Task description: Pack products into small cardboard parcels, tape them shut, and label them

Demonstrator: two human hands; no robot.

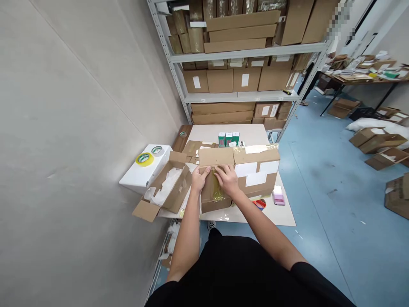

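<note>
A small brown cardboard box (209, 205) with shiny yellowish tape (218, 192) along its face stands on the table in front of me. My left hand (199, 179) grips its upper left edge, thumb on top. Bent over the upper edge by the tape, my right hand (227, 179) has its fingers curled on the box; what lies under the fingertips is hidden. An upright cardboard flap (215, 156) rises just behind both hands. Right beside them is a larger taped carton (268, 181) with white labels.
An open carton with white packing paper (167, 186) stands left. Tape rolls (144, 159) lie on a white box (131, 179). Several green-and-white small boxes (228, 138) stand behind. A pink pad (278, 197) lies at the table's right. Shelving (243, 97) holds cartons; a person's leg (307, 83) shows beyond.
</note>
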